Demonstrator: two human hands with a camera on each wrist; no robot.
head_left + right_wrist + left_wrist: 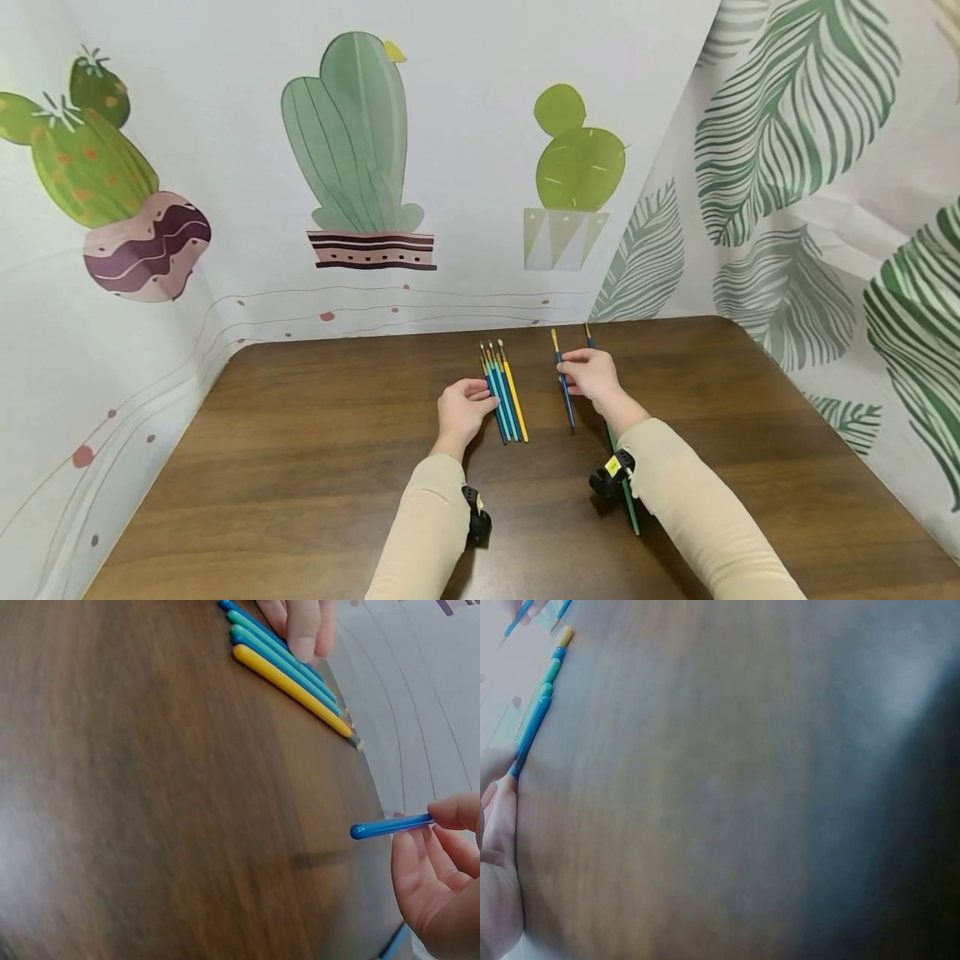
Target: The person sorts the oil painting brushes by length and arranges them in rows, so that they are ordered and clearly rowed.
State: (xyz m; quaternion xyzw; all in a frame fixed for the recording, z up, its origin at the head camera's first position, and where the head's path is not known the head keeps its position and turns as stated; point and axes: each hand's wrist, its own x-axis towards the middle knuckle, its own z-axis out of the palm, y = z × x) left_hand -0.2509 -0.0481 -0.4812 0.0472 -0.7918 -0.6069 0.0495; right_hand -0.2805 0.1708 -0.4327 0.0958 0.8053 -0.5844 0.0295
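Observation:
Several thin paintbrushes lie side by side on the table, with blue and teal handles [501, 402] and a yellow-handled paintbrush [515, 400] at the right of the row. My left hand [463, 410] touches the row's left side; its fingertips rest against the outer blue handle. To the right, my right hand [594, 379] pinches a blue paintbrush [390, 826] between thumb and fingers, bristles pointing away, the handle's end raised off the table in the right wrist view. In the left wrist view, only part of the left hand [499, 847] shows at the edge.
Beyond the right hand lies another blue-handled brush [589, 340], partly hidden. A green handle [632, 508] runs out from under the right wrist; whether they join cannot be seen. The brown wooden table [315, 467] meets a patterned cloth [472, 167] at its far edge.

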